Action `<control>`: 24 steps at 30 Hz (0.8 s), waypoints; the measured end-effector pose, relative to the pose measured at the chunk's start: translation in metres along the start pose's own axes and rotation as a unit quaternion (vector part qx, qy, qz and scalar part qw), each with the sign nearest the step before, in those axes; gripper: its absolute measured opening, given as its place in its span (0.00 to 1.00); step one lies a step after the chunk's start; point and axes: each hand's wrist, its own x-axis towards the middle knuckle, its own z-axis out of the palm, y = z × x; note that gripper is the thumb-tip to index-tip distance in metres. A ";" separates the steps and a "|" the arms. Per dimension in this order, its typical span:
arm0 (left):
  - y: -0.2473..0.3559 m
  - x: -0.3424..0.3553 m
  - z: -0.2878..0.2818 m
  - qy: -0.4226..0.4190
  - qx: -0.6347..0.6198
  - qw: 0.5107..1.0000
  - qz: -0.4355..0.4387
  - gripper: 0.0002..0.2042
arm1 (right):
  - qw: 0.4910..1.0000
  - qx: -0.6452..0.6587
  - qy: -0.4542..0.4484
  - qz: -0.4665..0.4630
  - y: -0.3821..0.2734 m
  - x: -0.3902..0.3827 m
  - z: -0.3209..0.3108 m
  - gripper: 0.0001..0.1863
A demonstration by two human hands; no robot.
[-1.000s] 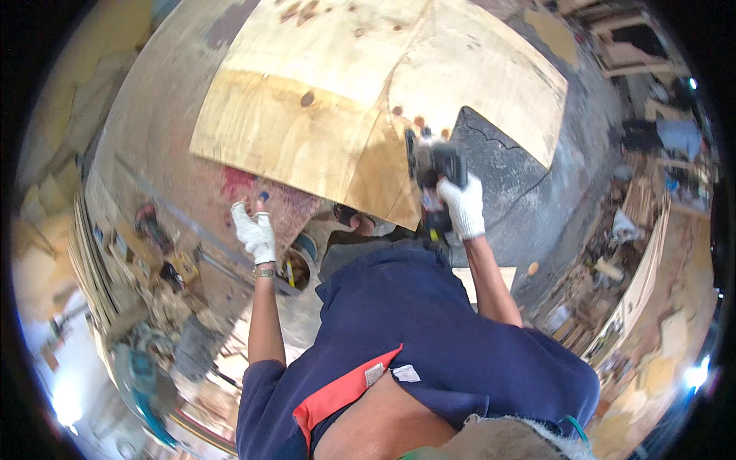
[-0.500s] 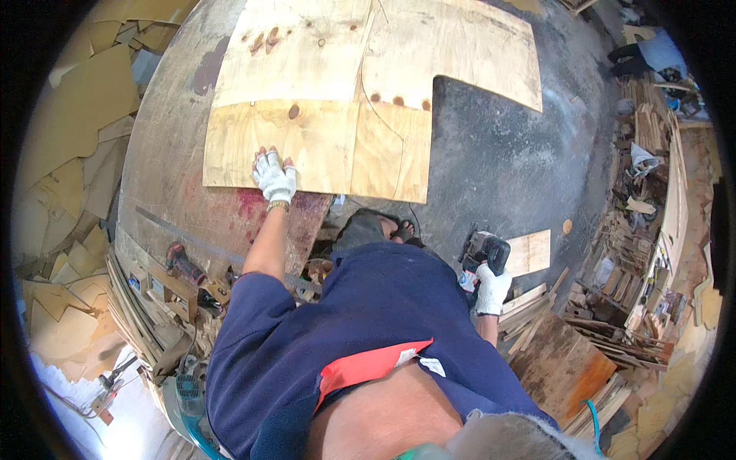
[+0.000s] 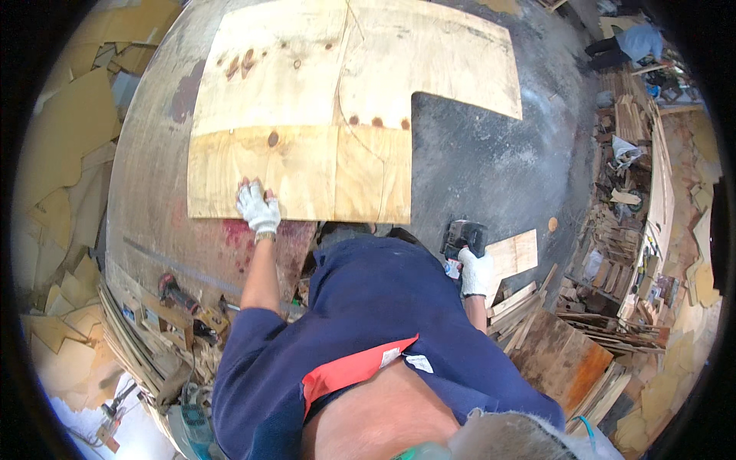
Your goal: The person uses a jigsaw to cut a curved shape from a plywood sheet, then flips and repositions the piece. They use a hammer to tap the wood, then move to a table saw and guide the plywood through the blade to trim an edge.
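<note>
Plywood (image 3: 287, 169) lies beneath the left hand (image 3: 259, 211), fingers parted, steadying it, I'd judge, while to its right the right hand (image 3: 478, 274) apparently clamps a power tool (image 3: 468, 236), whose next move calls for firm control.

The sheet (image 3: 268, 169) lies before the body (image 3: 391, 287), and the left hand (image 3: 258, 208) is on it, near its closest edge. To the right of the sheet's near corner is the tool (image 3: 465, 236), with the right hand (image 3: 478, 272) at it. The small board (image 3: 515, 254) lies just right of this hand, and the disc (image 3: 553, 224) is a little beyond it, on the right. Strips (image 3: 512, 304) lie behind the small board. At the far left there are offcuts (image 3: 73, 142); at the far right, in the distance, is another person (image 3: 638, 43).
</note>
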 end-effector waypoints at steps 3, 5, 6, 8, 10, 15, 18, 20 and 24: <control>0.000 0.001 -0.002 -0.006 -0.012 1.000 0.002 0.26 | 1.000 -0.005 -0.007 -0.030 -0.016 0.044 0.020 0.05; 0.000 0.002 -0.003 -0.007 0.003 1.000 0.011 0.26 | 0.999 -0.018 -0.015 -0.036 -0.022 0.073 0.030 0.05; 0.002 0.001 -0.004 -0.022 0.010 1.000 0.000 0.27 | 0.999 -0.021 -0.017 -0.040 -0.027 0.089 0.036 0.06; 0.009 0.000 -0.008 -0.015 0.025 1.000 -0.004 0.30 | 0.998 -0.023 -0.019 -0.053 -0.038 0.117 0.045 0.07; 0.028 -0.009 -0.014 -0.093 0.067 0.993 0.024 0.33 | 0.998 -0.028 -0.023 -0.049 -0.052 0.143 0.054 0.09; 0.131 -0.038 -0.017 -0.211 -0.126 0.947 0.207 0.40 | 0.998 -0.009 -0.031 -0.051 -0.084 0.200 0.068 0.09; 0.197 -0.036 0.000 -0.207 -0.137 0.946 0.207 0.40 | 0.999 -0.008 -0.041 -0.032 -0.101 0.234 0.075 0.09; 0.227 -0.030 0.013 -0.180 -0.128 0.961 0.167 0.40 | 0.998 -0.016 -0.053 -0.016 -0.110 0.257 0.078 0.09; 0.260 -0.023 0.028 -0.163 -0.074 0.976 0.123 0.40 | 0.997 0.010 -0.080 -0.018 -0.130 0.306 0.086 0.07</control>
